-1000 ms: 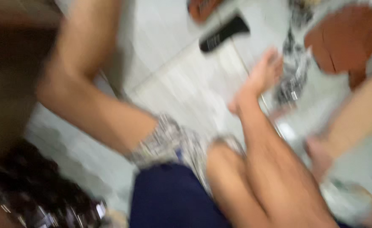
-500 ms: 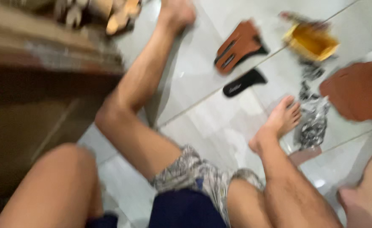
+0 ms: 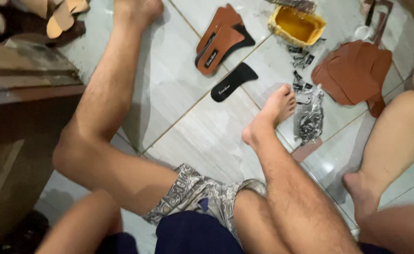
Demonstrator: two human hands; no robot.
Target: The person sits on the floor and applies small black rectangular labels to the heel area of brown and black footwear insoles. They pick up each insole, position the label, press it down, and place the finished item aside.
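Brown insoles (image 3: 218, 40) and a black insole (image 3: 233, 82) lie fanned on the tile floor (image 3: 178, 89) between the outstretched feet, likely for easy reach beside the yellow tub (image 3: 297, 26); left hand and right hand fall outside view, so finger state cannot be told.

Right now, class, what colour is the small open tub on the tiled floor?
Yellow: the tub, seen in the head view.

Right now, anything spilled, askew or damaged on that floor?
No spill or damage shows. Small black labels lie scattered loose on the tile between the yellow tub and the clear bag; neither hand is in view.
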